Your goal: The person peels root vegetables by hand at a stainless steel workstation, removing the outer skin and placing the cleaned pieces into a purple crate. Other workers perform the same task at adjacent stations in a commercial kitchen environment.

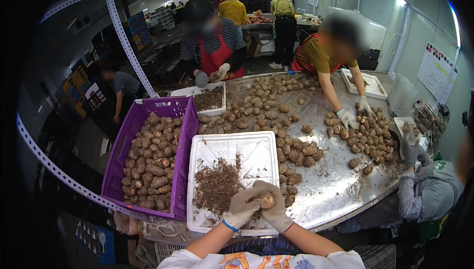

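Observation:
Both my hands wear soiled pale work gloves and meet over the near right part of a white foam tray (237, 139). Between them is one small brown taro corm (267, 200). My left hand (242, 206) grips it from the left, and my right hand (276, 204) closes around its far and right side. Brown fibrous peelings (214, 184) lie heaped in the tray's left half. Just right of the tray, loose taro corms (294, 179) rest on the metal table.
Left of the tray stands a purple plastic crate (190, 121) filled with taro. More corms spread over the metal table (322, 195). Across it, two gloved co-workers (214, 54) (326, 54) handle corms; another person (433, 191) sits at right. A perforated metal post (124, 39) rises behind the crate.

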Demonstrator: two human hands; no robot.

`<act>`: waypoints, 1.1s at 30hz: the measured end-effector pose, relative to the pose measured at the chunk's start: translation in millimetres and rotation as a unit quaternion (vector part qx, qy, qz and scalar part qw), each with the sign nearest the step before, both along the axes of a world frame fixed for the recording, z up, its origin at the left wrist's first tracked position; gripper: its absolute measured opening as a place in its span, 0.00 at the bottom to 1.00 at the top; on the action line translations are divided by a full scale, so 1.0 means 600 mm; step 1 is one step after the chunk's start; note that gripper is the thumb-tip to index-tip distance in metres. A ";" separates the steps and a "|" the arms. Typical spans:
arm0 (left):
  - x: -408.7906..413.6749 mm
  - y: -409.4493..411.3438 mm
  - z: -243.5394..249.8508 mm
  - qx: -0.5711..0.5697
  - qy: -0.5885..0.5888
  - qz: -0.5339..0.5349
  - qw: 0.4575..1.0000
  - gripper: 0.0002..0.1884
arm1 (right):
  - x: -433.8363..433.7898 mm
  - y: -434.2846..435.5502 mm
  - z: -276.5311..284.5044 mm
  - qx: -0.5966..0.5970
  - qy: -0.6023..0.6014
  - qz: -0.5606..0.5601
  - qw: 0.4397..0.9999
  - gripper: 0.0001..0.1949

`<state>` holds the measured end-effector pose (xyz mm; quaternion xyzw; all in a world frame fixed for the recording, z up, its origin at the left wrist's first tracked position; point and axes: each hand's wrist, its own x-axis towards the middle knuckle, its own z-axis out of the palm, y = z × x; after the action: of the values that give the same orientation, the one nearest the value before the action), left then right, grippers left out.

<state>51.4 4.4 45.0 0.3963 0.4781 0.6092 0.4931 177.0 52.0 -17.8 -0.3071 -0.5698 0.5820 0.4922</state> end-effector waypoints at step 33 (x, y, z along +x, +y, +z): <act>-0.008 0.018 0.017 -0.087 -0.210 -0.024 0.973 0.27 | 0.039 0.052 0.131 0.201 -0.243 -0.054 0.947 0.27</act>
<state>46.4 15.1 55.1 0.2261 0.4055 0.6229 0.6297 200.7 83.3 60.5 -0.3640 -0.7602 0.3357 0.4207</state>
